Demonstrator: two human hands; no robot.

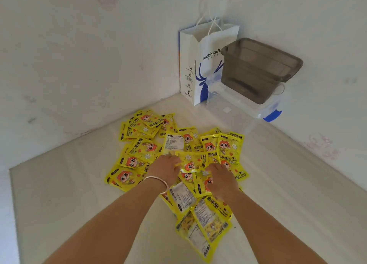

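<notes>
Head view: left hand (164, 167) and right hand (220, 177) lie on "HAND WARMER" packets (230, 144), grip unclear; bag (190, 65) reads "luckin coff".

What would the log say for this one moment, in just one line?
left hand on yellow packets | right hand on same pile | grip unclear | grey bin and paper bag in corner

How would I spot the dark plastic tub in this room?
Look to the far corner where the two white walls meet. A white paper bag with a blue deer print stands there, beside a clear box with a blue latch. The tub sits on that box, the only smoky grey thing.
</notes>
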